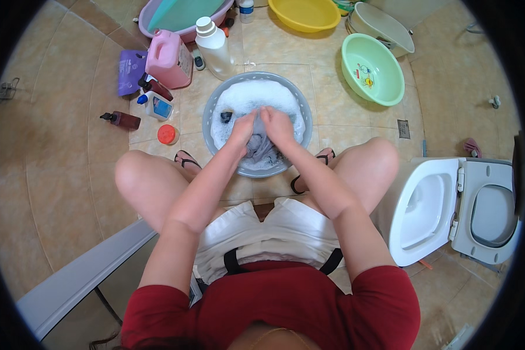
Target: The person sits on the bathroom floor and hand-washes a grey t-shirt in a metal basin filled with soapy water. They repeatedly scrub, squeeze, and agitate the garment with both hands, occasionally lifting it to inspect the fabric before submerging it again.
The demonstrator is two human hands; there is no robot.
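The tiled floor [58, 175] carries everything here, and the person sits low over it with knees spread, which leaves room between the feet for the grey basin [211, 111]. To the right stands a white toilet [417, 204] with its lid tipped open, well apart from the washing.

The grey basin sits directly ahead of the knees, so both arms reach it without stretching. It is full of white suds [256, 96], and a dark grey cloth [261, 150] lies bunched at its near side, partly lifted out of the foam.

Beyond it, a green basin [372, 69], a yellow basin [304, 13] and a pink tub [184, 16] rest within arm's reach, seemingly kept spare. A pink jug [168, 58] and a white bottle [214, 48] stand just beside the grey basin's far rim, handy for pouring; an orange cap [167, 134] lies near its left edge.

The left hand [243, 127] and right hand [277, 123] meet over the cloth, fingers curled shut on its folds, pressed close together as for rubbing.
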